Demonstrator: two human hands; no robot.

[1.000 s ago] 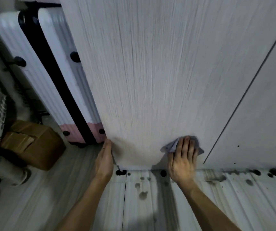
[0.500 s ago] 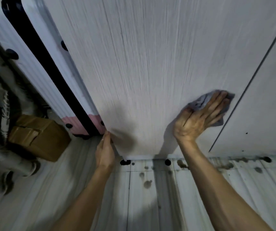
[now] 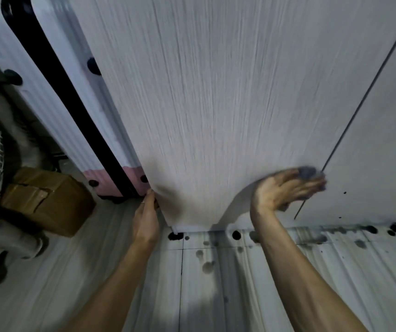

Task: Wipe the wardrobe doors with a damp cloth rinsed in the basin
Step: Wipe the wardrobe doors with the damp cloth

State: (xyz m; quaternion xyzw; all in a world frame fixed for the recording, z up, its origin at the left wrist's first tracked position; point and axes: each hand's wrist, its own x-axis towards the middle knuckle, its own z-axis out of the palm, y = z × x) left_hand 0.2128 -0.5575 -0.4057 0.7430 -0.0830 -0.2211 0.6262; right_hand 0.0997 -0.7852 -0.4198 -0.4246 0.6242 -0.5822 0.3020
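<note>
**Spotted floor (image 3: 216, 283) below wardrobe door (image 3: 216, 92)**

A suitcase (image 3: 48, 99) and cardboard box (image 3: 48, 202) stand left. Left grip (image 3: 145, 219) clasps the door's lower left edge; right grip (image 3: 285, 190), blurred, fingers flat, presses the bluish cloth (image 3: 308, 171) under its fingertips near the right edge.

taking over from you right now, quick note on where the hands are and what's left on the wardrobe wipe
Left hand: holds the open wardrobe door by its left edge, near the bottom.
Right hand: motion-blurred, fingers extended, pressing the cloth on the door's lower right part, beside the gap to the next door.
Basin: not in view.
Done: cannot tell which areas are wiped; no wet marks show.
Left: probably the upper part of this door, the next door, and rinsing the cloth.
</note>
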